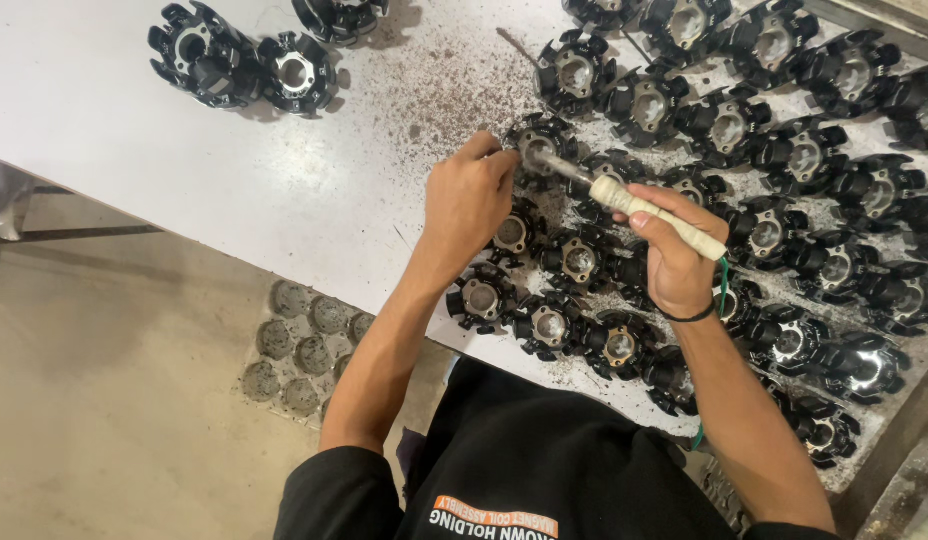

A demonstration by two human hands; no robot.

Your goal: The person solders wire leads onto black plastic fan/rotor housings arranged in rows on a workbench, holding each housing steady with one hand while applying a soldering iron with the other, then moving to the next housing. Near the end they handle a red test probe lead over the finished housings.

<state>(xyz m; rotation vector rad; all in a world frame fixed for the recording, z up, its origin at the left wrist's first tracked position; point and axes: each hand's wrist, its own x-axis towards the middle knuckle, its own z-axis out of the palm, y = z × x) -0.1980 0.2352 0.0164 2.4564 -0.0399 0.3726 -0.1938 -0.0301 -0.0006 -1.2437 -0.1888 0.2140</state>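
My left hand (469, 205) pinches the edge of a black round part with a metal centre (540, 141) on the white table (184, 170). My right hand (674, 255) grips a tool with a cream-wrapped handle (656, 215). Its metal tip (559, 166) reaches up-left and touches the top of that same part. Several more of the same black parts lie in rows under and around both hands. A green cord (723, 290) hangs from the tool's rear end by my right wrist.
Three more black parts (239, 62) sit apart at the table's top left. Dark specks are scattered over the table middle (434, 90). Below the table edge, a grey tray with round hollows (299, 345) rests on the floor. A dark rim (884, 460) borders the table at right.
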